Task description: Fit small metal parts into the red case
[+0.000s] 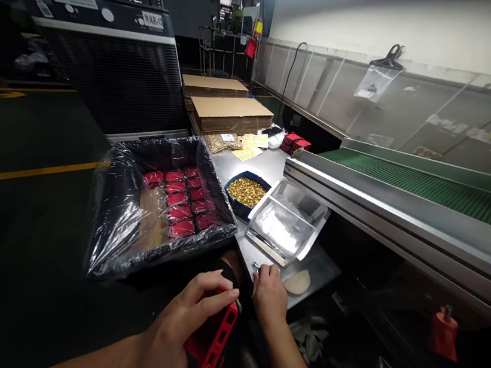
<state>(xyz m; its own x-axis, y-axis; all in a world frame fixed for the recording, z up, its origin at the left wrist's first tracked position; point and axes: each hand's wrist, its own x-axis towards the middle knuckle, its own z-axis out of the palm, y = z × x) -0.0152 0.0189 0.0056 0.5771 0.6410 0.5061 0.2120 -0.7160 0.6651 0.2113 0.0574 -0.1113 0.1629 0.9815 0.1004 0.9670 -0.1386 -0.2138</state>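
Observation:
My left hand [183,333] is wrapped round a small red and black case [212,341] low in the middle of the view. My right hand [268,292] rests at the near edge of the steel table [270,163], fingertips pinched on a small metal piece I cannot make out. Just beyond it sits a clear plastic tray [286,222] with shiny bags inside. Left of that tray stands a blue bowl [246,193] full of small brass parts. A plastic-lined box [161,203] at the left holds rows of red cases.
A green conveyor belt [430,187] runs along the right. Flat cardboard stacks [228,112], yellow labels [250,145] and more red cases [295,143] lie at the table's far end. A large dark machine [108,57] stands behind the box. A red bottle [445,334] sits below the conveyor.

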